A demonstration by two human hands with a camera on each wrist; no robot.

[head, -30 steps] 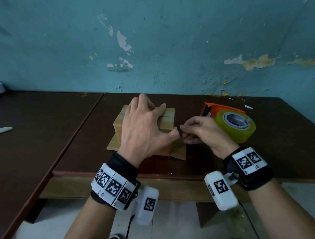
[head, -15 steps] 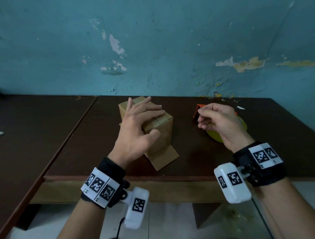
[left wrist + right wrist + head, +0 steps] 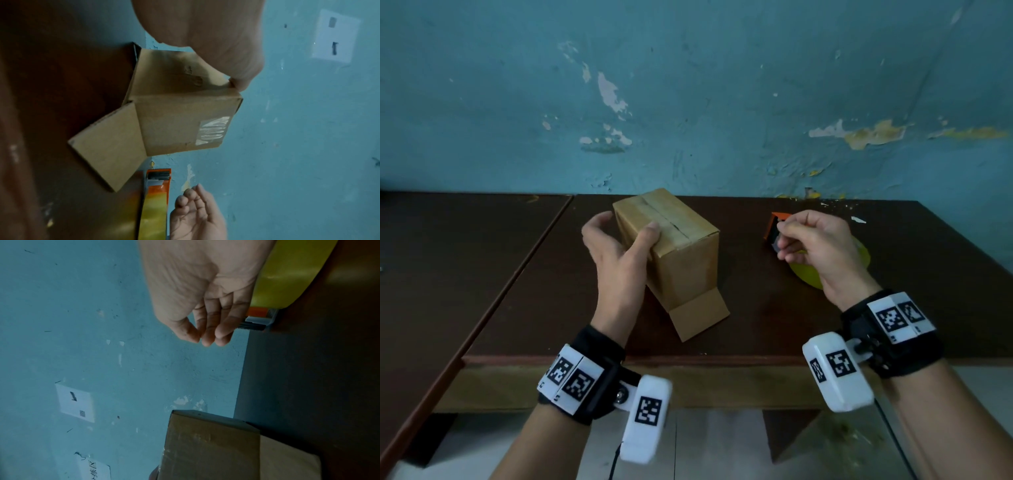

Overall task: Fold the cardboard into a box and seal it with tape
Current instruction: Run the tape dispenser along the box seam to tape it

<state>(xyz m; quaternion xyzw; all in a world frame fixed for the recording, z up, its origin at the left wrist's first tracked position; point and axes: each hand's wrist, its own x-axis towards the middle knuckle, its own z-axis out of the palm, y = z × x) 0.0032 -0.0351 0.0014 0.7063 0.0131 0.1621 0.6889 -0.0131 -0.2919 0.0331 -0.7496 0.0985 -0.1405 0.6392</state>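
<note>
Box (image 3: pixel 678 250) stood on table (image 3: pixel 774 325), centre, near back edge. Loose flap (image 3: pixel 700 317) lay flat on table at box's 5 o'clock, toward the front edge. Left hand (image 3: pixel 619 253) at box's 9 o'clock, thumb on top panel, fingers round the far left side. Tape dispenser (image 3: pixel 777 228) on table at box's 3 o'clock, well apart. Right hand (image 3: pixel 815 246) above dispenser, over tape roll (image 3: pixel 808 275). Second table (image 3: pixel 448 274) at 9 o'clock, edge to edge with first. Wall (image 3: pixel 722 102) behind, at 12 o'clock.
</note>
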